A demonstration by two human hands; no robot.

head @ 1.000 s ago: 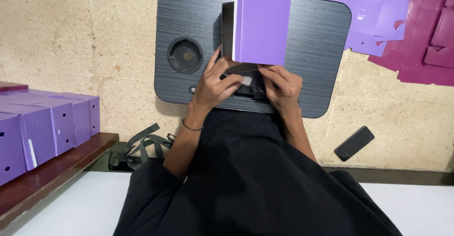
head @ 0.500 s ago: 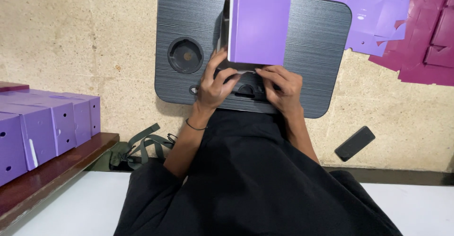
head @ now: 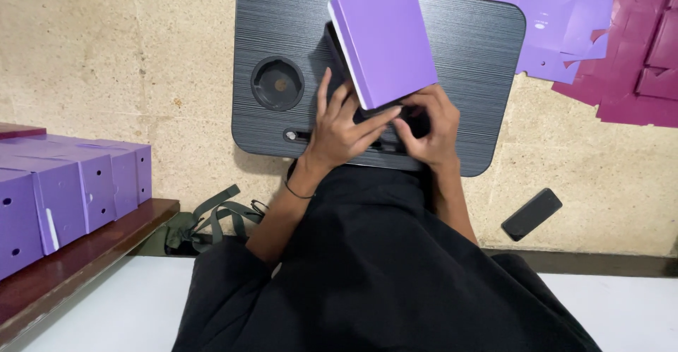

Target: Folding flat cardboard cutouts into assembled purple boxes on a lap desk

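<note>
A purple box [head: 385,41] with a black inner part lies tilted on a dark lap desk [head: 480,48], its near end at my fingers. My left hand [head: 342,129] rests against the box's near left corner, fingers spread over its lower edge. Beside it, my right hand [head: 427,129] curls on the black inner piece under the box's near end. Both hands hold the box. A thin black band circles my left wrist.
The lap desk has a round cup recess [head: 277,84]. Flat purple and magenta card sheets [head: 607,34] lie on the floor at the upper right. A dark phone [head: 531,213] lies on the floor. Purple boxes [head: 63,182] stand on a wooden shelf at left. A green strap [head: 212,214] lies below.
The purple box has turned counter-clockwise, its far end swinging left. My left hand's fingers have spread wider along its near edge; my right hand stays under the near end.
</note>
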